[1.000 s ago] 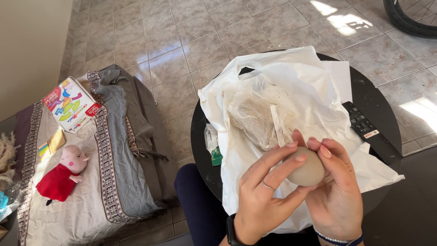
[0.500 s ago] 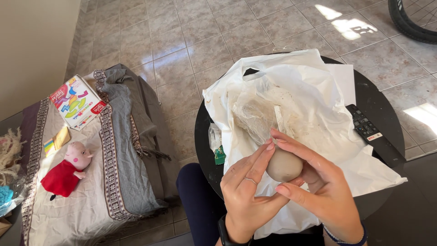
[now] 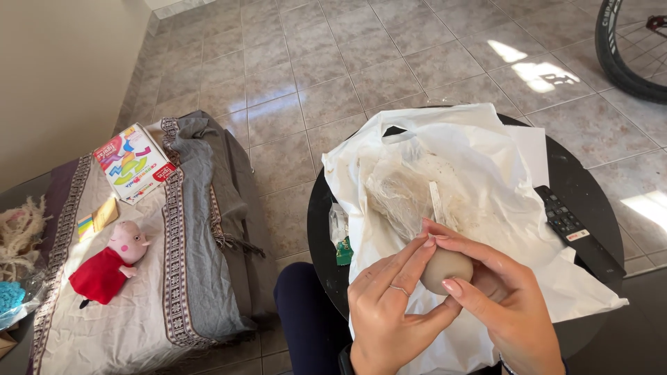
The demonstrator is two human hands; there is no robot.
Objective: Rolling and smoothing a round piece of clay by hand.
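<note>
Both my hands cup a smooth beige-grey lump of clay (image 3: 445,267), rounded like a ball. My left hand (image 3: 392,312) wraps it from the left with a ring on one finger, and my right hand (image 3: 504,302) closes over it from the right with fingertips on top. The lump hangs just above a white plastic bag (image 3: 479,173) spread over a round black table (image 3: 597,194). A crumpled clear plastic sheet (image 3: 403,184) lies on the bag just beyond my fingers.
A black remote control (image 3: 573,232) lies on the table's right side. A small green packet (image 3: 344,251) sits at the bag's left edge. To the left is a cloth-covered couch (image 3: 194,229) with a pink plush toy (image 3: 111,267) and a colourful box (image 3: 133,163). A bicycle tyre (image 3: 618,55) stands far right.
My hands have turned the clay lump between them and shifted their grip; the right fingers now lie over its top. The view has drifted slightly.
</note>
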